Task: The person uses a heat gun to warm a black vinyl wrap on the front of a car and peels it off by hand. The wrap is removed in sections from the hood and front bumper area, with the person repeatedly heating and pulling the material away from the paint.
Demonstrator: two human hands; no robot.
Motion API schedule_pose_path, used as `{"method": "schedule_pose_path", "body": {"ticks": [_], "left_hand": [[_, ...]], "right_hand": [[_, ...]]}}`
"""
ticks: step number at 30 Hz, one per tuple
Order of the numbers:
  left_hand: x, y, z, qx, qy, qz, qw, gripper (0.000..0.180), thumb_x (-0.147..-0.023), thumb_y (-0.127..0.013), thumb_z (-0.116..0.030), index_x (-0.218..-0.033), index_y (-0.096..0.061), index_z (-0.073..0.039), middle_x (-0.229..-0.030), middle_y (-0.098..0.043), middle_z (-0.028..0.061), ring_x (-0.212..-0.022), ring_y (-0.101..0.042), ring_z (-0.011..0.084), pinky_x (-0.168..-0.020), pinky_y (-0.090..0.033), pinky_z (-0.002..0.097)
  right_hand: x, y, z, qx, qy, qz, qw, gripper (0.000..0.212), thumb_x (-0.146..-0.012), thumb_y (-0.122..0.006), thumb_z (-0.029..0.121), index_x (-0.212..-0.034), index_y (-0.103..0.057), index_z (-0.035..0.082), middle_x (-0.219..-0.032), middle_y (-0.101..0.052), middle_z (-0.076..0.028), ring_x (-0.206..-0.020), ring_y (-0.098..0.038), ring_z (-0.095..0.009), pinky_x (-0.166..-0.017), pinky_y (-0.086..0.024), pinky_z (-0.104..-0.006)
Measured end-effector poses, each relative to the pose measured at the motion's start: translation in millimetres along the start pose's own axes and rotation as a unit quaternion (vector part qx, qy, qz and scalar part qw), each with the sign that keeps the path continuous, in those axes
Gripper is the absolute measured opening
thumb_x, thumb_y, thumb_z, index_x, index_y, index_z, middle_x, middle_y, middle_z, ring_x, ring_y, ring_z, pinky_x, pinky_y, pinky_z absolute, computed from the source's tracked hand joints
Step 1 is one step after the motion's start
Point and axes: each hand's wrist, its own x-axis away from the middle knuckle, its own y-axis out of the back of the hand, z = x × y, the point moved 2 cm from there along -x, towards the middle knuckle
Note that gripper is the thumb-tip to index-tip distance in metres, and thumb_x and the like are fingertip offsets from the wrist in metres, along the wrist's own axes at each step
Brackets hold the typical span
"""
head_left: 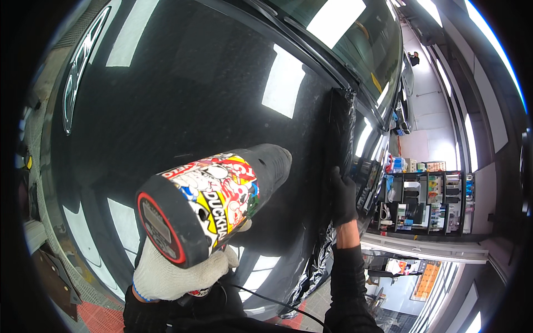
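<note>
My left hand [180, 272], in a white knit glove, is wrapped round a heat gun [222, 194]. The gun's black barrel points toward the upper right, over a glossy black car hood [183, 105]; its body is covered in colourful stickers, and its rear cap has a red ring. Most of its handle is hidden behind the body. My right hand [344, 197], in a black glove, is closed at the hood's right edge, on the border of a black film [343, 122]. That border is wrinkled and hangs loose. Dark glove and dark film partly merge, hiding some fingers.
A thin black cable [272, 299] runs from below the gun to the lower right. The windshield [355, 39] lies beyond the hood. Shelves [427, 200] with bottles and boxes stand at the right. A chrome emblem [83, 66] is at the hood's left end.
</note>
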Motion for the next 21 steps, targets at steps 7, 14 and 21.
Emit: {"method": "schedule_pose_path", "body": {"ticks": [7,14,21], "left_hand": [[6.5,-0.8,-1.2,-0.020,0.033,-0.017,0.999,0.061,-0.083,-0.063,0.000,-0.143,-0.056,0.009,-0.126,-0.073,0.0303,-0.080,-0.079,0.0273,-0.065,-0.065,0.0334],[40.3,-2.8,-0.7,-0.034,0.043,-0.016,0.998,0.056,-0.084,-0.064,0.000,-0.138,-0.060,0.009,-0.125,-0.075,0.0250,-0.080,-0.079,0.0243,-0.066,-0.066,0.0328],[66.0,4.8,15.0,-0.004,0.072,0.004,0.997,0.047,-0.088,-0.072,-0.002,-0.133,-0.064,0.009,-0.123,-0.076,0.0206,-0.085,-0.079,0.0197,-0.071,-0.066,0.0307]], "right_hand": [[-3.3,24.0,-24.5,0.080,0.034,0.015,0.996,0.027,-0.102,-0.075,0.031,-0.109,-0.071,0.005,-0.082,-0.066,0.002,-0.073,-0.060,-0.009,-0.067,-0.048,-0.0277],[44.0,45.0,-81.1,0.469,0.089,-0.178,0.860,0.039,-0.092,-0.080,0.034,-0.110,-0.069,0.001,-0.091,-0.076,-0.020,-0.090,-0.077,-0.034,-0.080,-0.057,-0.0453],[37.9,54.4,-111.7,0.278,0.102,-0.157,0.942,0.035,-0.096,-0.078,0.032,-0.107,-0.073,-0.001,-0.091,-0.077,-0.017,-0.089,-0.076,-0.029,-0.077,-0.054,-0.0410]]}}
